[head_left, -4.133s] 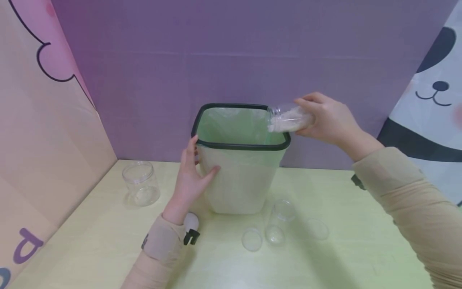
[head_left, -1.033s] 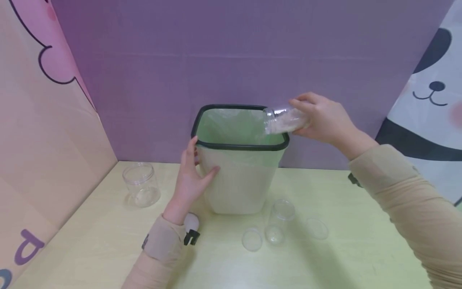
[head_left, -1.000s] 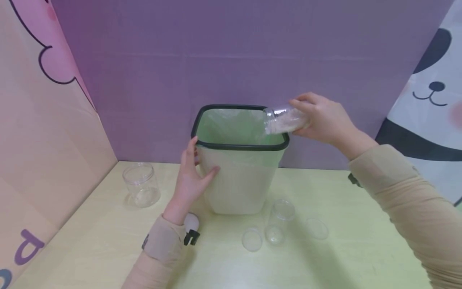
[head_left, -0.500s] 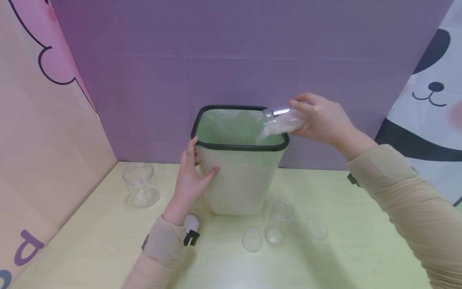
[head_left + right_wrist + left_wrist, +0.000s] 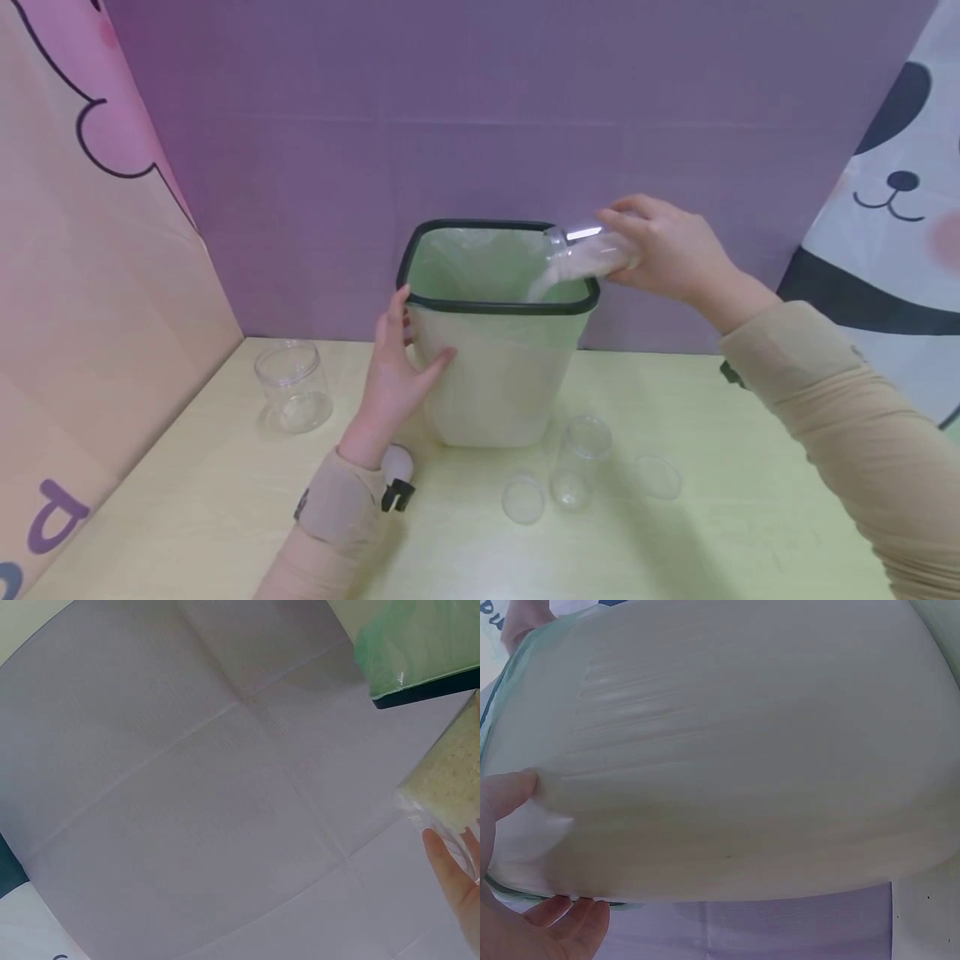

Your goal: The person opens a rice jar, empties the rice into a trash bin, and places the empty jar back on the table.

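Observation:
A trash bin (image 5: 498,375) with a black rim and a green bag lining stands upright on the table. My left hand (image 5: 393,367) holds its left side, thumb on the front face and fingers round the side; the left wrist view shows this thumb (image 5: 510,793) against the pale wall. Above the bin's right rim my right hand (image 5: 663,246) grips a clear jar (image 5: 592,250), tilted mouth-down to the left. White grains that look like rice (image 5: 454,769) lie in the jar, and a stream of them falls from its mouth into the bin.
A clear open jar (image 5: 294,387) stands at the left. Right of the bin's base is a smaller clear jar (image 5: 581,467), with two clear round lids (image 5: 523,498) near it. A white round object (image 5: 397,462) is partly hidden by the left wrist. A purple wall (image 5: 480,108) rises behind.
The jar in my right hand has shifted slightly left and tipped further down. Grains now stream from its mouth, and it holds less than before. My left hand keeps its hold on the bin.

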A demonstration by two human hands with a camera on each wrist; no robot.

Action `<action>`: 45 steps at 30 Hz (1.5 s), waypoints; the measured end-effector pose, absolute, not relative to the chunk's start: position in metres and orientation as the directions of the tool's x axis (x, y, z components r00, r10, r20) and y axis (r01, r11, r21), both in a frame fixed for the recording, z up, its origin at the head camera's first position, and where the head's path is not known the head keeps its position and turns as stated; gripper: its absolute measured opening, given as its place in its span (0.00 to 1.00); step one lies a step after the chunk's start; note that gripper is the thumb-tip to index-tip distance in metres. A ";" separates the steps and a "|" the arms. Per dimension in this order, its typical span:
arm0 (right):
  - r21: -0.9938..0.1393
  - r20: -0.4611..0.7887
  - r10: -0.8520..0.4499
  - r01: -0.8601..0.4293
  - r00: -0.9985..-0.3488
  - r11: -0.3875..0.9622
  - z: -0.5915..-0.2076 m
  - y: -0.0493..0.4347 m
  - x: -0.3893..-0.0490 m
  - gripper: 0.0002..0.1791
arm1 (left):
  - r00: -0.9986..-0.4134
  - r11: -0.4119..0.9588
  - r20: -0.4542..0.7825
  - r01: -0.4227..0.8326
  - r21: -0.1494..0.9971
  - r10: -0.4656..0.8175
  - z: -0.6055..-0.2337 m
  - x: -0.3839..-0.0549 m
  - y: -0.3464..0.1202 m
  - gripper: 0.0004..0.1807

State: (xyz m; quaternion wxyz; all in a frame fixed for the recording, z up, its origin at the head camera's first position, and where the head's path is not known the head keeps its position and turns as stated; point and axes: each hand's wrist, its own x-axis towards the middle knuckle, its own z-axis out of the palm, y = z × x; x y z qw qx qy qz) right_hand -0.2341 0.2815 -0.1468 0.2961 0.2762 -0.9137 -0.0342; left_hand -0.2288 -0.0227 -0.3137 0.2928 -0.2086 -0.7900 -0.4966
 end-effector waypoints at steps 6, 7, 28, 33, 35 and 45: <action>0.231 0.531 -0.531 -0.489 -0.660 0.841 -0.147 0.282 -0.235 0.37 | -0.738 0.421 0.674 0.623 0.659 0.038 -0.313 -0.228 -0.023 0.50; 0.233 0.534 -0.531 -0.490 -0.658 0.840 -0.147 0.282 -0.235 0.37 | -0.737 0.420 0.675 0.624 0.658 0.038 -0.313 -0.228 -0.023 0.50; 0.263 0.554 -0.560 -0.509 -0.616 0.820 -0.148 0.281 -0.236 0.36 | -0.734 0.429 0.678 0.626 0.652 0.040 -0.314 -0.230 -0.023 0.50; 0.265 0.560 -0.564 -0.514 -0.607 0.816 -0.148 0.280 -0.236 0.36 | -0.739 0.428 0.673 0.621 0.657 0.038 -0.313 -0.229 -0.023 0.50; 0.265 0.559 -0.563 -0.513 -0.608 0.817 -0.148 0.280 -0.236 0.36 | -0.739 0.426 0.672 0.620 0.659 0.037 -0.313 -0.229 -0.023 0.50; 0.261 0.546 -0.551 -0.497 -0.630 0.827 -0.147 0.280 -0.235 0.36 | -0.747 0.425 0.664 0.613 0.666 0.035 -0.313 -0.228 -0.023 0.50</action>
